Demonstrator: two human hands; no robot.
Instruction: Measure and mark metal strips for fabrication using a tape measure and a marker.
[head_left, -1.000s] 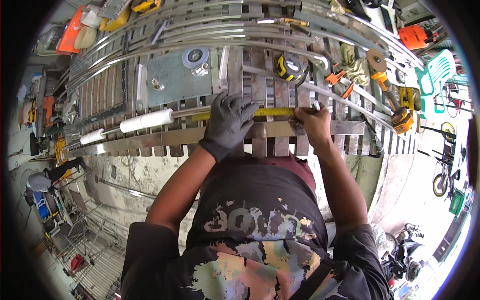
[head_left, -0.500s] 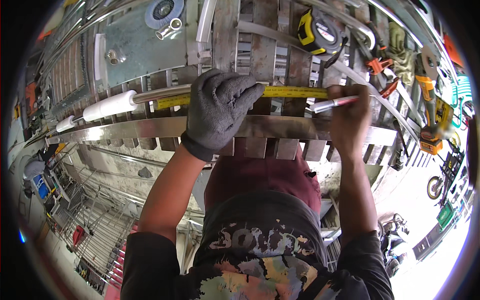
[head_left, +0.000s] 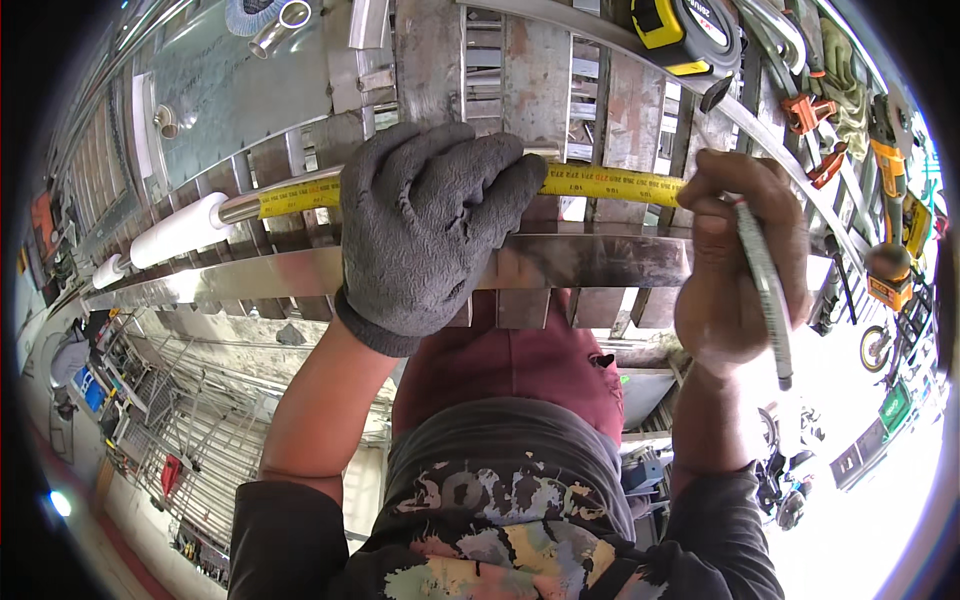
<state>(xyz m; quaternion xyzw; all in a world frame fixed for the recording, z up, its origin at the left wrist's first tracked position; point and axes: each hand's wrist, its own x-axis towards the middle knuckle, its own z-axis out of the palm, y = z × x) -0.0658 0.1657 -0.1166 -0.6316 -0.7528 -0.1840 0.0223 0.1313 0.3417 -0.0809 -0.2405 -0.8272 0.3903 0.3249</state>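
My left hand (head_left: pixel 430 225), in a grey work glove, is closed over a yellow tape measure blade (head_left: pixel 610 184) and a shiny metal tube (head_left: pixel 240 208). White wrapping (head_left: pixel 180 231) covers part of the tube to the left. The blade runs out on both sides of the glove. Its right end meets the fingers of my bare right hand (head_left: pixel 745 260), which is closed around a slim pen-like marker (head_left: pixel 764 285). The marker slants down toward me. Whether those fingers also pinch the blade, I cannot tell. A flat metal bar (head_left: pixel 590 262) lies along the near side, below both hands.
The slatted metal workbench (head_left: pixel 535 85) carries a yellow-and-black tape measure case (head_left: pixel 690 35), a metal sheet (head_left: pixel 230 85) with short pipe pieces (head_left: pixel 280 28), orange-handled clamps (head_left: pixel 805 112) and a yellow power tool (head_left: pixel 888 160). Metal racks (head_left: pixel 200 440) stand at lower left.
The marker has swung from pointing left to pointing down toward me. My right hand has turned and shifted right. The left hand keeps its grip as the whole view has moved closer.
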